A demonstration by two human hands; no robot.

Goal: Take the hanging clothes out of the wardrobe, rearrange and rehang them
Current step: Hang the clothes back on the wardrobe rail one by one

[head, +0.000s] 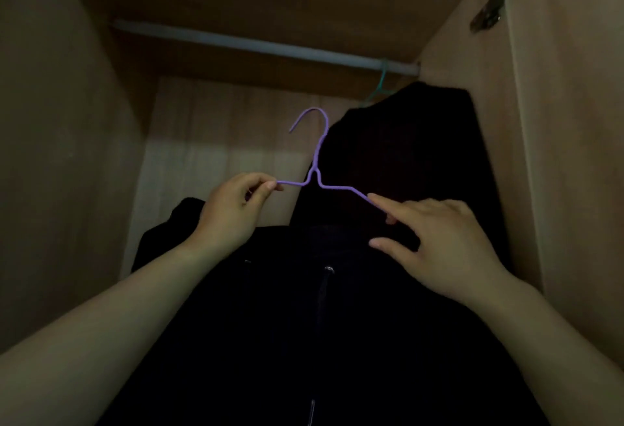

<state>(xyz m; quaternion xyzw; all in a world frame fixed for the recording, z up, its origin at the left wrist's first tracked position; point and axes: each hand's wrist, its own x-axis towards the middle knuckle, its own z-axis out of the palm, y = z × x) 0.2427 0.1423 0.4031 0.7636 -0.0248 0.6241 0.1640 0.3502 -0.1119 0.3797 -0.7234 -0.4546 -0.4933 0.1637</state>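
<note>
A purple wire hanger (317,168) is held up inside the wardrobe, hook pointing up below the rail (256,45). My left hand (233,209) pinches its left shoulder. My right hand (439,243) grips the right shoulder between thumb and forefinger, other fingers spread. A dark drawstring garment (314,324) hangs below the hanger and fills the lower middle of the view. Another dark garment (405,162) hangs on a teal hanger (380,87) at the rail's right end.
The wardrobe's left wall (60,155) and right wall (479,121) close in on both sides. The open door with a metal hinge (499,0) stands at the far right. The rail to the left of the teal hanger is bare.
</note>
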